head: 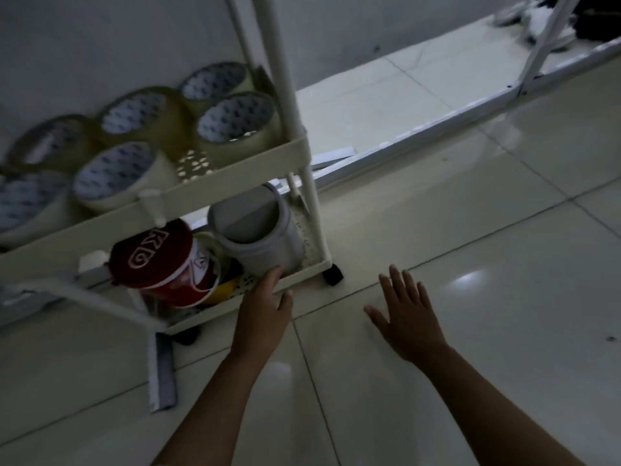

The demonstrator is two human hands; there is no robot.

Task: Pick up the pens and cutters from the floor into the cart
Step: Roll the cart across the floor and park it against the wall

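Nearest, the right hand point(408, 311) hovers spread and empty over bare floor point(504, 331); at its 9 o'clock the left hand point(265, 309) reaches into the cart point(302, 270), its grip hidden. No pens or cutters show, suggesting pickup is finished or nearly so.

The only readable lettering is a large white "KG" on the dark red lid of the red bucket point(168, 264) on the cart's point(248, 163) bottom shelf, while the blue print inside the tape rolls point(235, 119) is too blurred to read.
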